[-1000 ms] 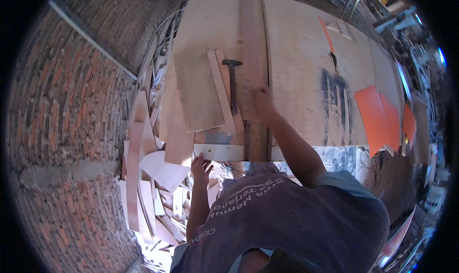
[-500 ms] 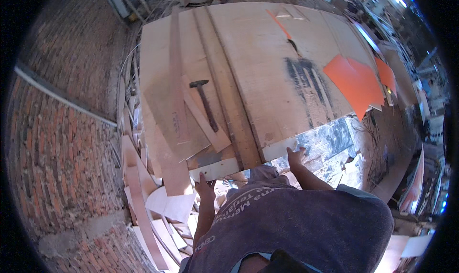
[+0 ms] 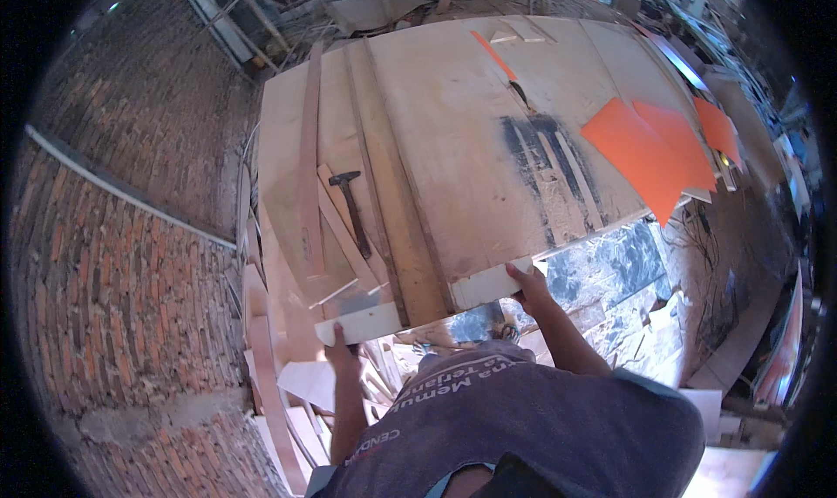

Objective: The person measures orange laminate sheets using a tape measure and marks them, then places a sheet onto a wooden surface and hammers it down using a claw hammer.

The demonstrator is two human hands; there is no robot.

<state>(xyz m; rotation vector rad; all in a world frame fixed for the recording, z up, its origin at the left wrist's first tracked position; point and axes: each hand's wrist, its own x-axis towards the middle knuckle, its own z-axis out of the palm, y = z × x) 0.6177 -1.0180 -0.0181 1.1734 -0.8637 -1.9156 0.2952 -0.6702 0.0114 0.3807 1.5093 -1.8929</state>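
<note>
My left hand has its thumb on top of the left end of a white strip of board at the near edge of the worktable. My right hand grips the right end of that strip, thumb above; the fingers underneath are mostly hidden. A long, narrow wooden plank with raised dark edges runs away from me and crosses the strip's middle. Left of the plank, a hammer with a dark head lies beside a thin pale slat.
Orange sheets lie at the right of the large plywood top, near dark smears and sawdust. Beyond them is a curved dark-handled tool. A brick wall rises at left, with offcuts below the near-left edge.
My view has shifted, so the table appears lower and farther left. Both hands keep hold of the white strip, and more of its right part shows beside the plank.
</note>
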